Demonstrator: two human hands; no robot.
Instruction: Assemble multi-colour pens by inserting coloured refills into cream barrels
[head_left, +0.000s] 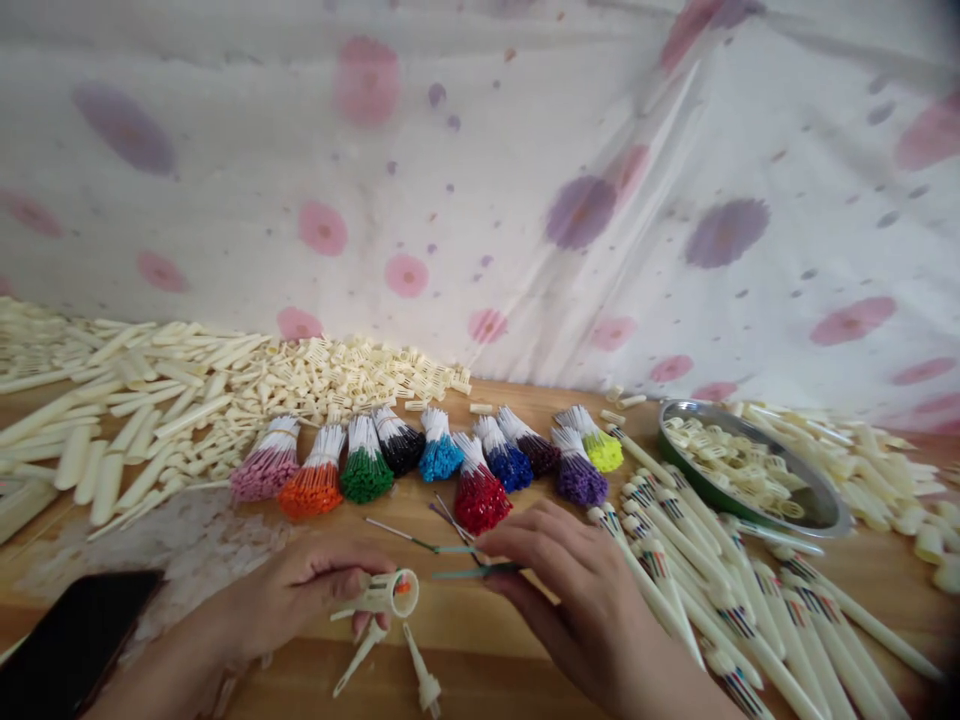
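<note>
My left hand (pixel 330 585) grips a short cream slotted pen sleeve (pixel 381 594), its open end facing right and a bit of orange and green showing inside. My right hand (pixel 559 575) is closed on a pair of tweezers (pixel 459 574), whose two tips are apart and point left toward the sleeve. A few loose refills (pixel 401 533) lie just behind the tweezers. Beneath the sleeve are two small cream pointed parts (pixel 426 680), one of them close under my left fingers. Bundles of coloured pen refills stand beyond my hands, with the red bundle (pixel 482 497) nearest the right.
Cream pen parts (pixel 172 400) are heaped at the left and back. Several multicolour pens (pixel 697 560) lie at right beside a metal bowl (pixel 832 520) of small cream pieces. A black phone (pixel 75 635) lies at front left. A flowered sheet (pixel 480 180) hangs behind.
</note>
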